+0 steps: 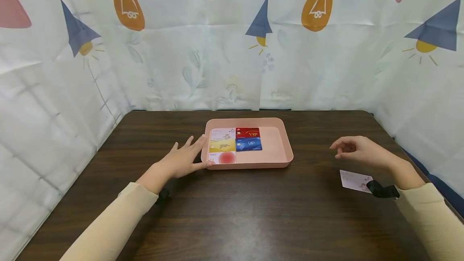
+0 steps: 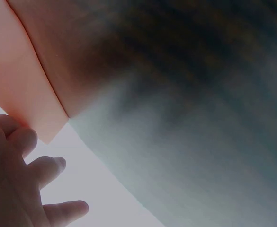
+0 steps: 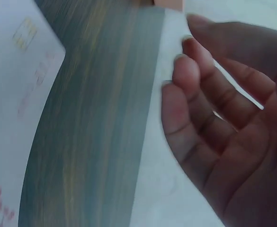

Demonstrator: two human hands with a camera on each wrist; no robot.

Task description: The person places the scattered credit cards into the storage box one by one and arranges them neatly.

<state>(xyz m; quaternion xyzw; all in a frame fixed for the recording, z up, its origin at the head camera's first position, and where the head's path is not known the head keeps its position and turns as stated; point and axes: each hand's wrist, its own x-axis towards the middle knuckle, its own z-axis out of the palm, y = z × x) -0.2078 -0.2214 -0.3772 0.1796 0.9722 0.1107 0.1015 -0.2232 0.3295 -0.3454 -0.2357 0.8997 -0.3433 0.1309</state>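
My left hand (image 1: 180, 160), fingers spread, touches the left side of a pink tray (image 1: 266, 165) with its thumb and fingertips. Inside the tray's left and middle part lie several cards: a white card (image 1: 222, 133), a gold card (image 1: 222, 145), a white card with a red circle (image 1: 217, 158), a red VIP card (image 1: 248, 132) and a blue VIP card (image 1: 248, 144). Off to the right, a white card with pink flowers (image 1: 353, 180) lies on the table. Above and just beyond it hovers my right hand (image 1: 362, 153), fingers loosely bent with nothing between them.
The dark wooden table (image 1: 232, 212) extends around the tray. A white curtain (image 1: 232, 67) printed with lamps and bulbs hangs along the back and both sides. A black wrist strap (image 1: 382, 190) at my right wrist overlaps the loose card's right end.
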